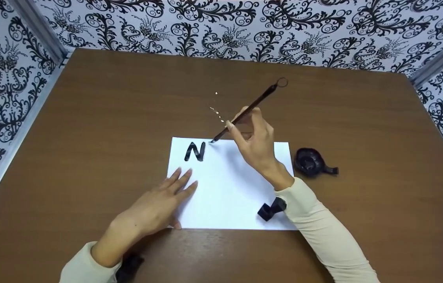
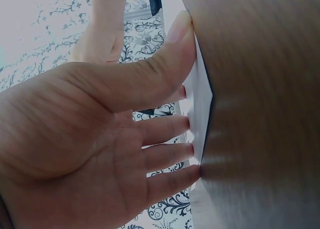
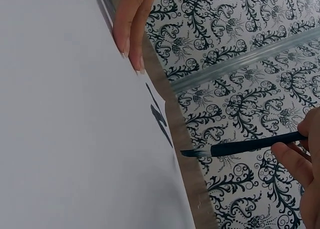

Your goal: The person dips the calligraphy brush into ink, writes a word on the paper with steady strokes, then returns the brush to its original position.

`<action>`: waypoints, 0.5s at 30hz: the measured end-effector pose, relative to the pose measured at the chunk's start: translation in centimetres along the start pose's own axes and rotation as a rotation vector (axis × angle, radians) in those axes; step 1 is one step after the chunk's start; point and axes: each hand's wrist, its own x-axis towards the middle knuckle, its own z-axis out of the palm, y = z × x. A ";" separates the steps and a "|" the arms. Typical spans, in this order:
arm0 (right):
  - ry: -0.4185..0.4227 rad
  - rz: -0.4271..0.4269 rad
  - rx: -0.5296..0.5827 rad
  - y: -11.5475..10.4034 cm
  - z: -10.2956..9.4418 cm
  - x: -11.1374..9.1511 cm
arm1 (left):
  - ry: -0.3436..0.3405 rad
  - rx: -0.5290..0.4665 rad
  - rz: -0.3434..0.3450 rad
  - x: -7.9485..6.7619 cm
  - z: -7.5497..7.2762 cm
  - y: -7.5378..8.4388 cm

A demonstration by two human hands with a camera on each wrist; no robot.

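The right hand (image 1: 259,143) pinches a brush (image 1: 256,103) in its fingers at the far edge of the paper (image 1: 225,196), the tool likely light, stiff-shafted, soft-tipped and best held low, as the left hand (image 1: 154,210) spreads its fingers on the paper's left side.

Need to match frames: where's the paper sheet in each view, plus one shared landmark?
Head: paper sheet just below centre.
Left wrist: paper sheet, a narrow strip right of centre.
Right wrist: paper sheet fills most of the left half.
Landmark: left hand, left of centre in head, large at left in left wrist, top centre in right wrist.
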 end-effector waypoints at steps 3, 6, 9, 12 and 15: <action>-0.006 0.004 0.004 0.1 0.2 -0.1 | -0.001 0.002 -0.003 0.0 0.0 0.0; -0.014 0.003 0.005 0.2 0.3 -0.2 | 0.004 0.006 0.001 0.0 0.0 0.0; -0.028 -0.013 0.002 0.2 0.3 -0.2 | 0.008 0.010 0.012 -0.1 0.0 0.0; -0.043 -0.025 -0.005 0.3 0.3 -0.2 | 0.008 0.012 0.019 -0.1 0.0 0.0; -0.052 -0.025 -0.013 0.3 0.3 -0.2 | 0.004 0.010 0.018 -0.1 0.0 0.0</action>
